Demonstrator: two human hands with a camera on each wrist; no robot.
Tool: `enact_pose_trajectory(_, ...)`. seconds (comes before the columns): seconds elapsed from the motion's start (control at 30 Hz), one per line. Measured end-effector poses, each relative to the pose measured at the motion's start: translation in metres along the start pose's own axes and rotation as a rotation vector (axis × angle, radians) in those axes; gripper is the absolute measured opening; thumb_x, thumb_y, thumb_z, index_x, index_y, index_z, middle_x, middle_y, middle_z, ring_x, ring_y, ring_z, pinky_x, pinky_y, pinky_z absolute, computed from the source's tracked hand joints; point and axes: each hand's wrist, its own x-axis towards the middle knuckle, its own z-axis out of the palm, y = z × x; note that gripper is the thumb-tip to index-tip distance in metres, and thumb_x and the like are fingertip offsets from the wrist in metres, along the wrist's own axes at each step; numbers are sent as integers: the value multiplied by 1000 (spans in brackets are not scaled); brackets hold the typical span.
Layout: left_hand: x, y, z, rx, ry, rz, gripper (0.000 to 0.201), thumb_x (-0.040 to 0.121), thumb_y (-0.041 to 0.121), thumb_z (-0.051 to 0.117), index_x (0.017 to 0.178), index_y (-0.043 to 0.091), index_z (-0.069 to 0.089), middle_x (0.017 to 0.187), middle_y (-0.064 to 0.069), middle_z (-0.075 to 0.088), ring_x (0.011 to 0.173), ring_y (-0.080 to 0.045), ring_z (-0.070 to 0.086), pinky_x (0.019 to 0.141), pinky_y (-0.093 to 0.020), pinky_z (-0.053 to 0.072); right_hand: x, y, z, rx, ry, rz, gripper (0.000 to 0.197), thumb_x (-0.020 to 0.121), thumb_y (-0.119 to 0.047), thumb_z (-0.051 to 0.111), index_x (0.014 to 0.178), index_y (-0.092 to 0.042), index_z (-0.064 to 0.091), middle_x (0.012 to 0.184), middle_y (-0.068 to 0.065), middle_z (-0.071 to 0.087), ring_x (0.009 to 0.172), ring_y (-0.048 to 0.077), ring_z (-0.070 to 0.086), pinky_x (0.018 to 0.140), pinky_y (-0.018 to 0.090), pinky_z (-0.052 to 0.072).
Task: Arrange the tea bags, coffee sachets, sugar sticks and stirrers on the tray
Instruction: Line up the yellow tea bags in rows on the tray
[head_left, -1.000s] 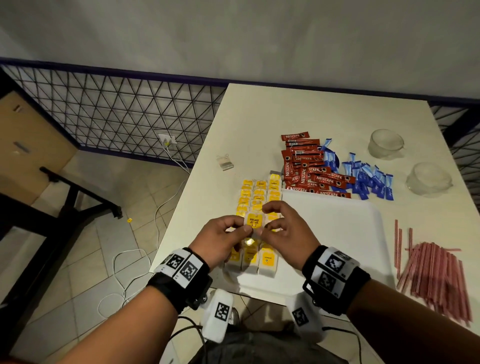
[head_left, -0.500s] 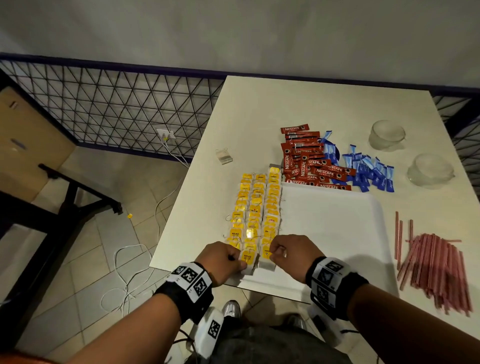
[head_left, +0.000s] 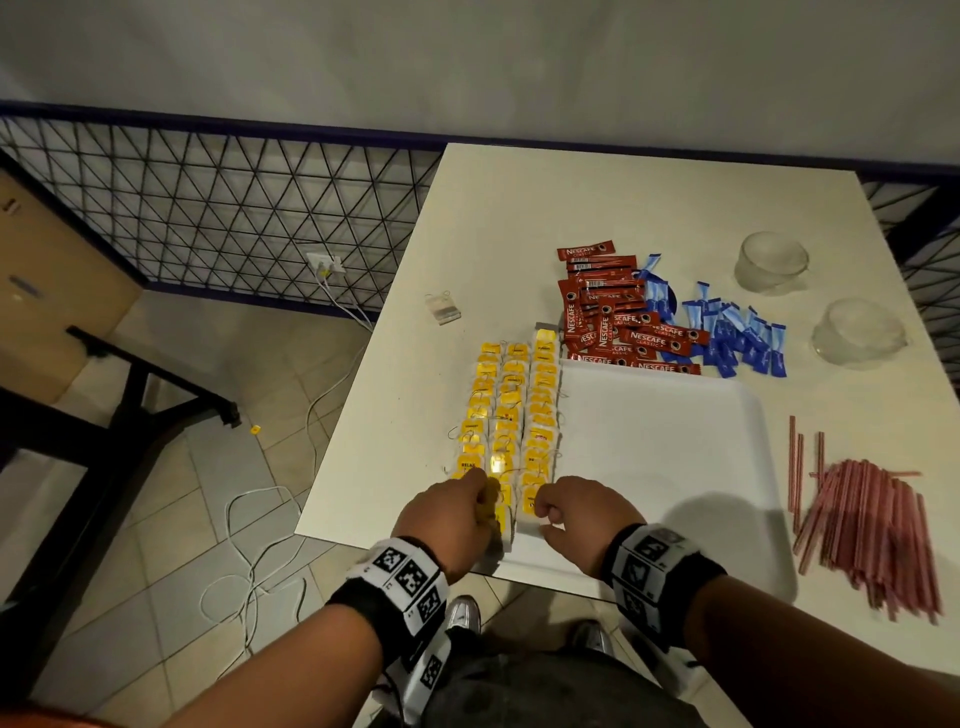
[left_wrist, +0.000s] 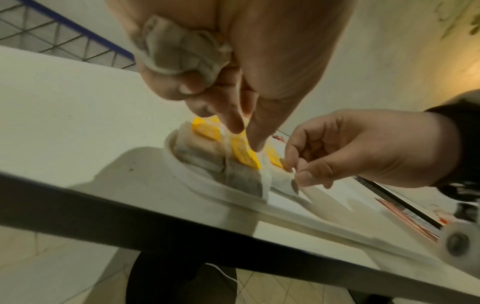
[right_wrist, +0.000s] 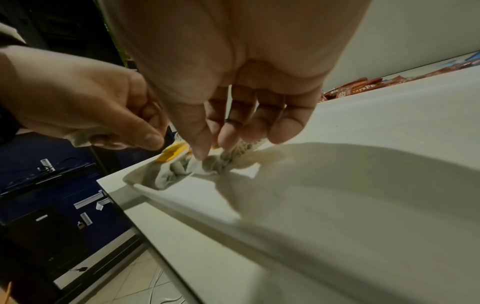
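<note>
Tea bags lie in three rows running straight away from both hands, along the tray left edge. Left hand is nearer: thumb & forefinger pinch the nearest bag's tag, a spare bag balled in the palm. Right hand, just beside, pinches the neighbouring bag. Rest of tray, right of the hands, bare.

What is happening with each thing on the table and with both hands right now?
tea bags: lined up in three rows on the tray's left side
tray: flat on the table, mostly bare
left hand: holds a crumpled tea bag
right hand: pinches a tea bag
coffee sachets: piled off the tray
sugar sticks: piled off the tray
stirrers: heaped off the tray
glass cups: upside down
</note>
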Motion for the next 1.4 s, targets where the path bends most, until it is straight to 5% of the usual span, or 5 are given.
enact_pose_trajectory(0.27, 3, -6, 13, 337, -107, 224, 36, 89, 29, 56, 123, 37, 49, 118, 6, 54, 103, -24, 60, 77, -33, 49, 5, 3, 8, 22, 5, -20, 30, 89, -38, 59, 117, -32, 51, 115, -6, 50, 105, 16, 55, 89, 32, 45)
enact_pose_trajectory(0.93, 11, 2, 7, 423, -66, 209, 26, 92, 32, 50, 118, 30, 51, 116, 1, 48, 96, -27, 60, 67, -30, 42, 8, 3, 11, -12, 25, -46, 28, 90, -44, 55, 115, -32, 49, 116, -5, 48, 107, 18, 54, 89, 33, 46)
enact_pose_trajectory(1.07, 7, 3, -17, 6, 69, 101, 36, 87, 57, 47, 111, 35, 63, 107, 6, 58, 95, -17, 60, 81, -30, 49, 6, 2, -3, 52, 94, -67, 30, 89, -51, 53, 111, -31, 51, 104, -10, 47, 96, 12, 52, 85, 29, 45)
enact_pose_trajectory(1.23, 18, 11, -48, -1263, 13, -322, 71, 94, 66, 14, 111, 18, 63, 71, 2, 62, 51, -11, 44, 50, -24, 35, 8, -26, -32, 289, 202, -193, 22, 88, -46, 60, 102, -28, 59, 86, -13, 54, 83, 7, 53, 79, 28, 45)
enact_pose_trajectory(1.4, 21, 17, -57, -1620, -89, -302, 91, 82, 80, 3, 125, 21, 56, 98, -8, 59, 85, -25, 55, 77, -38, 44, 8, -58, -42, 560, 147, -238, 28, 77, -41, 75, 93, -43, 53, 82, -9, 63, 64, -4, 55, 65, 17, 44)
